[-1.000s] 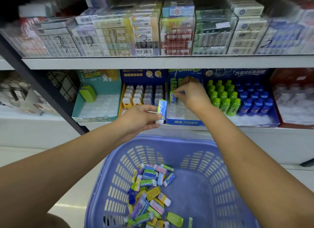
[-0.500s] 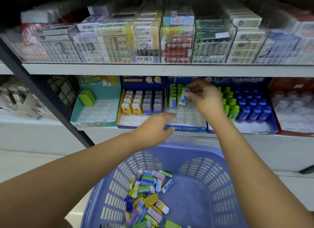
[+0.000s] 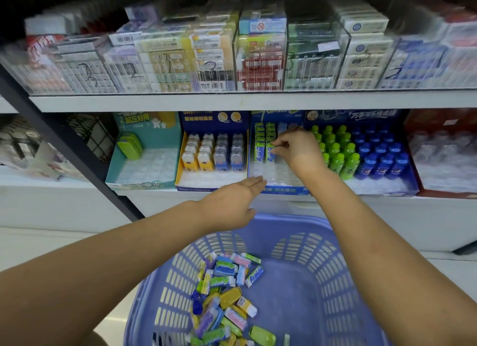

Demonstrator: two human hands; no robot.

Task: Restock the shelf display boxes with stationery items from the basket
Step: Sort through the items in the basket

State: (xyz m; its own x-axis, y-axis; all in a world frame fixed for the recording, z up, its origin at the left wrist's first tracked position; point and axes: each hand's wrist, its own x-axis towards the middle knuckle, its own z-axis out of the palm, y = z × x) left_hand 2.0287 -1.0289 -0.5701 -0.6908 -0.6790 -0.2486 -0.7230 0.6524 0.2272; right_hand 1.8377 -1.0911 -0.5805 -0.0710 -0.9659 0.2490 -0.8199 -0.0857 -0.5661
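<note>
A blue display box (image 3: 284,190) sits on the lower shelf, with two columns of green erasers at its back left and bare clear slots in front. My right hand (image 3: 296,149) reaches into it and pinches the top of the front green eraser (image 3: 269,156) in the second column. My left hand (image 3: 232,201) lies flat, palm down and fingers straight, with its fingertips at the box's front edge; it holds nothing. Below, a purple basket (image 3: 284,220) holds several loose wrapped erasers (image 3: 224,294) heaped at its left side.
On the same shelf stand a teal box (image 3: 144,183) with a green item, a yellow-blue box of small cases (image 3: 211,152), and a box of green and blue bottles (image 3: 361,152). The upper shelf edge (image 3: 232,101) carries stacked packs behind clear dividers. A black post (image 3: 64,144) slants at left.
One second ago my left hand held a blue eraser; now it is flat and holds nothing. My right hand has brought an eraser down into the second column of the blue box.
</note>
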